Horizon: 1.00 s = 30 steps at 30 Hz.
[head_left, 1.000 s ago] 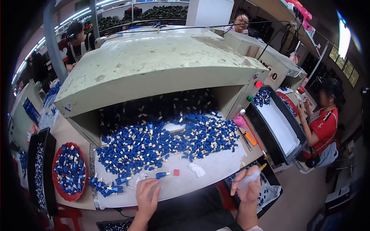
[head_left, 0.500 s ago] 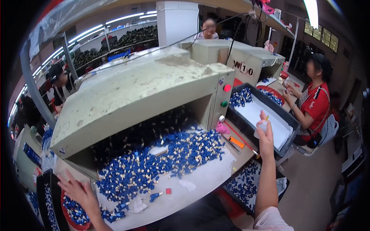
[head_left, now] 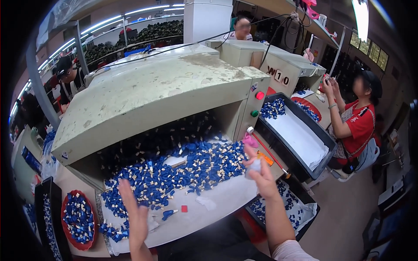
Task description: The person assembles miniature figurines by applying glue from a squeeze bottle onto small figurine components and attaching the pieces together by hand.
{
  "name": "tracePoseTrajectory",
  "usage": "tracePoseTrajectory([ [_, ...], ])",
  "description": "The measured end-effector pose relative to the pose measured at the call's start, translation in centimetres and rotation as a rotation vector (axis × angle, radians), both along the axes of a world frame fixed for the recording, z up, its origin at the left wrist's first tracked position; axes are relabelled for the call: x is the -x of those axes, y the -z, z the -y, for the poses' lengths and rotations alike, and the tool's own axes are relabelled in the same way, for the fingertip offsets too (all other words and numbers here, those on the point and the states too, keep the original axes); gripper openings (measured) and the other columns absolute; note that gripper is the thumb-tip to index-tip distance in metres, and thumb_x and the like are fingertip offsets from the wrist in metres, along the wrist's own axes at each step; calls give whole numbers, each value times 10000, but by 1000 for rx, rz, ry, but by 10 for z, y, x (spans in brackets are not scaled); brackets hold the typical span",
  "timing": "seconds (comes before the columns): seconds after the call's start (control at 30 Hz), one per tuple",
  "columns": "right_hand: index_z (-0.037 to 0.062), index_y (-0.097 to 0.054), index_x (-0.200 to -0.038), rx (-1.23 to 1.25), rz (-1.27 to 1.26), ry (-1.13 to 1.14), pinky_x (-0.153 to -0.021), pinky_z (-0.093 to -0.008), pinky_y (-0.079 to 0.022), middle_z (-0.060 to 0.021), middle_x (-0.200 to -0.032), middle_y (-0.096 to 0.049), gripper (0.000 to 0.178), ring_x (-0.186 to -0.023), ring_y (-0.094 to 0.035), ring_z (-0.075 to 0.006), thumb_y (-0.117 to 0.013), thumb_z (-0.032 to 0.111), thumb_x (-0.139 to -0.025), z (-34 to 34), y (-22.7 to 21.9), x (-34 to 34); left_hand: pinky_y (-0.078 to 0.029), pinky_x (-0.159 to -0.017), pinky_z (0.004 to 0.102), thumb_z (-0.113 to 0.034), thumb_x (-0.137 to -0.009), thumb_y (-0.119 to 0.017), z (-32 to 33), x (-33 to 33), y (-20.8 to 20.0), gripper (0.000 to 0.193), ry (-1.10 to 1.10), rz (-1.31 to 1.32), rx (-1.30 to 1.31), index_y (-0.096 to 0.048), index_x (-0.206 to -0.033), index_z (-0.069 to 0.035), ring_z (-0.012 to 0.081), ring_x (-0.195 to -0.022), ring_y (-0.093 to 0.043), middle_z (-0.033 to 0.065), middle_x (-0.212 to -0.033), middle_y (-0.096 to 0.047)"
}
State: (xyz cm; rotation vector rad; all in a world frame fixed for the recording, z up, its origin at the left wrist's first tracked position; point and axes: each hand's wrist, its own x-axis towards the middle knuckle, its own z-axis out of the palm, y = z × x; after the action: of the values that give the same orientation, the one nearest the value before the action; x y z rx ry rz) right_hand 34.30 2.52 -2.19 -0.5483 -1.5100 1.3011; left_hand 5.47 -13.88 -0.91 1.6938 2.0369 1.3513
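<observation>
My left hand (head_left: 134, 212) is raised over the front left of the pile, fingers stretched and holding nothing. A heap of small blue pieces with cream ends (head_left: 170, 182) spreads from inside a pale green metal housing (head_left: 152, 100) onto the white worktop (head_left: 226, 189). Above the worktop's right edge is my right hand (head_left: 264, 180), partly smeared by motion. Between its thumb and fingers sits a small whitish thing (head_left: 254, 167) whose kind I cannot make out. One loose blue piece (head_left: 169, 214) lies near a red square (head_left: 184, 209) and crumpled white paper (head_left: 206, 202).
A red bowl (head_left: 64, 219) of blue pieces stands at left, beside a black tray (head_left: 39, 200). Right of the housing are a paper-lined black bin (head_left: 305, 135), an orange tool (head_left: 266, 159) and a lower tray (head_left: 307, 217). A person in red (head_left: 361, 126) sits at the right.
My left hand has moved right, from above the red bowl to the front of the pile. My right hand has moved left and down, away from the black bin, with the whitish thing.
</observation>
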Motion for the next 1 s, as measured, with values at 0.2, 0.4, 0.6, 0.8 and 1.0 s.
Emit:
tracePoseTrajectory([
  [0.2,64,-434,-926,47,-71,97,-940,-432,-296,-178,-1347,-157,182,-1243,-196,-268,-517,106,-769,-1,-9,-38,-10,-1016,350,-463,-839,-291,55,60,8,673,-419,-89,-121,-98,-1318,-33,245,-1276,-37,122,-1380,-86],
  [0.4,29,-415,-1053,-50,-13,-190,-865,-285,-336,-123,-1329,-228,303,-1197,-271,-212,-510,72,-769,7,-18,36,21,-1010,400,-627,-754,-284,2,-7,-21,856,217,123,-54,-15,-1320,-43,274,-1274,-6,154,-1377,-6],
  [0.6,16,-414,-1000,-48,-238,-9,-893,-430,-363,-195,-1301,-244,213,-1172,-309,-304,-459,73,-800,-1,-21,33,47,-1007,403,-406,-878,-234,18,33,-17,597,-303,300,-800,9,-1328,-98,253,-1276,-24,169,-1369,-57],
  [0.8,39,-405,-986,3,-91,195,-763,-400,-451,-250,-1206,-347,222,-979,-486,-304,-479,122,-795,29,5,10,-270,-944,334,-134,-808,-455,63,35,23,380,-208,216,-119,-432,-1165,-6,256,-1147,-358,154,-1208,-410],
  [1.0,39,-436,-809,101,402,-86,-690,-279,-427,-131,-883,-568,191,-806,-529,-150,-526,-84,-693,79,51,91,-334,-862,327,-53,-664,-615,57,0,57,390,-76,-87,103,-542,-1046,-53,248,-998,-451,106,-1070,-508],
])
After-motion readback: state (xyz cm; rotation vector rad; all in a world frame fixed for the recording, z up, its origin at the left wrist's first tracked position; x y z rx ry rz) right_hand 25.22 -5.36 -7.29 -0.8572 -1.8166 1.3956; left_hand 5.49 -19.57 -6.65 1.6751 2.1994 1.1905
